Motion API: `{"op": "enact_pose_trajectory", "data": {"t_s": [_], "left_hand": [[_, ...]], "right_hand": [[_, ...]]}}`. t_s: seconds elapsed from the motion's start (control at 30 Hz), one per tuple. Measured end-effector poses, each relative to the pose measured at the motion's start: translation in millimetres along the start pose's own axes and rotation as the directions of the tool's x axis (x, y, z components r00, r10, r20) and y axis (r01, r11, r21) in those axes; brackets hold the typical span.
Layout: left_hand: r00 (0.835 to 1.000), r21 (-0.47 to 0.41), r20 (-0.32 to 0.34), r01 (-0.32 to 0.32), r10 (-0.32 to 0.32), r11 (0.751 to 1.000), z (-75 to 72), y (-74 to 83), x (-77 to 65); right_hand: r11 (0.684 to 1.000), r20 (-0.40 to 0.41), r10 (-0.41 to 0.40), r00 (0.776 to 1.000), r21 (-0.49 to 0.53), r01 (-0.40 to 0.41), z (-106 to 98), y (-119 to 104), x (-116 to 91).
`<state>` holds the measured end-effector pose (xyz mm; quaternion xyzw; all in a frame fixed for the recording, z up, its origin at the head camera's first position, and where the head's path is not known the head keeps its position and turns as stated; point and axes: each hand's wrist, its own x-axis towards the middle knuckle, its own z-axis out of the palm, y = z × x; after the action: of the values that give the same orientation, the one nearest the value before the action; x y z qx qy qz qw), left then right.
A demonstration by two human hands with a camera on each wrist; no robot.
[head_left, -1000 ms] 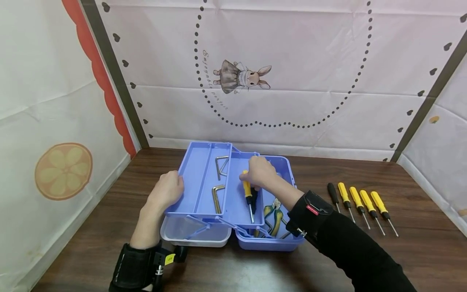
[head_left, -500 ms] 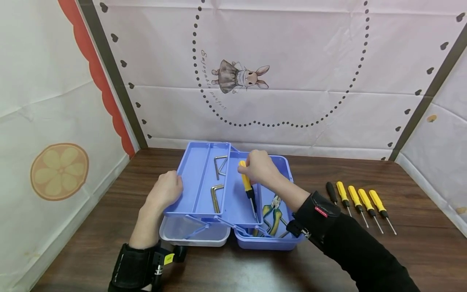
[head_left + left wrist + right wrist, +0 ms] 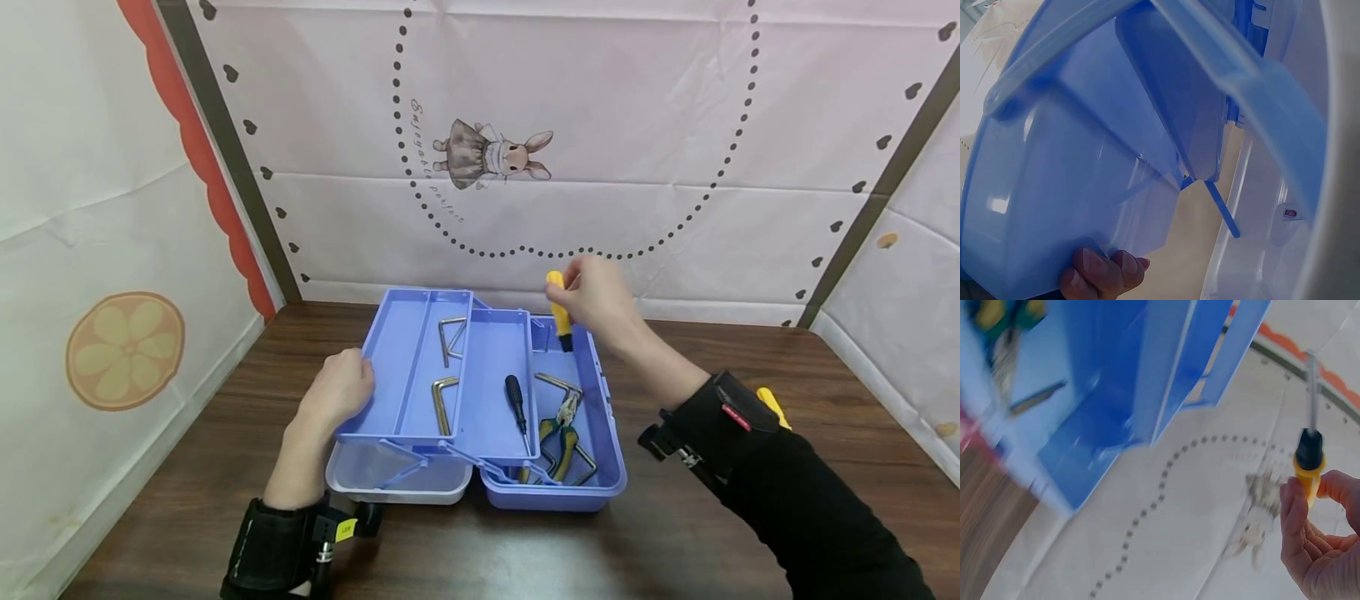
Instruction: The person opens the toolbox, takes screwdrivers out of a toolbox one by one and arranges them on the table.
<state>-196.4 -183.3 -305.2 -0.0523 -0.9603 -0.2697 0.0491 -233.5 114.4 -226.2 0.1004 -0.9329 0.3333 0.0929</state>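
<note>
My right hand (image 3: 596, 300) pinches a yellow-handled screwdriver (image 3: 559, 310) above the back of the blue toolbox (image 3: 555, 502), its shaft pointing down. The right wrist view shows that screwdriver (image 3: 1310, 453) between thumb and fingers. At the left, my left hand (image 3: 341, 387) grips the outer edge of the raised upper tray (image 3: 397, 367); its fingertips (image 3: 1094, 265) curl under the tray's underside. A black screwdriver (image 3: 516, 400) lies in the middle tray (image 3: 491, 375). Green-handled pliers (image 3: 564, 429) and several hex keys lie in the toolbox's right bottom compartment.
Hex keys (image 3: 442, 404) also lie in the upper tray. The toolbox's clear lid (image 3: 397, 479) is spread out under the trays. A yellow handle (image 3: 772, 407) shows past my right sleeve on the wooden table (image 3: 712, 533); the arm hides what lies beside it. Printed cloth walls stand around.
My right hand has lifted the yellow screwdriver out of the middle tray and carried it right and back. The black screwdriver stays there. My left hand keeps its hold.
</note>
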Motion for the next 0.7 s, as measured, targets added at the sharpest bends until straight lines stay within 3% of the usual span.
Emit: {"op": "enact_pose_trajectory", "data": {"t_s": [0.33, 0.7], "left_hand": [[1.000, -0.005, 0.005, 0.004, -0.004, 1.000, -1.5, 0.9, -0.2], [1.000, -0.014, 0.005, 0.005, -0.005, 1.000, -0.3, 1.3, -1.3]], "right_hand": [[0.987, -0.117, -0.039, 0.992, -0.160, 0.019, -28, 55, -6], [0.957, -0.090, 0.021, 0.996, -0.287, -0.046, -17, 122, -18]]}}
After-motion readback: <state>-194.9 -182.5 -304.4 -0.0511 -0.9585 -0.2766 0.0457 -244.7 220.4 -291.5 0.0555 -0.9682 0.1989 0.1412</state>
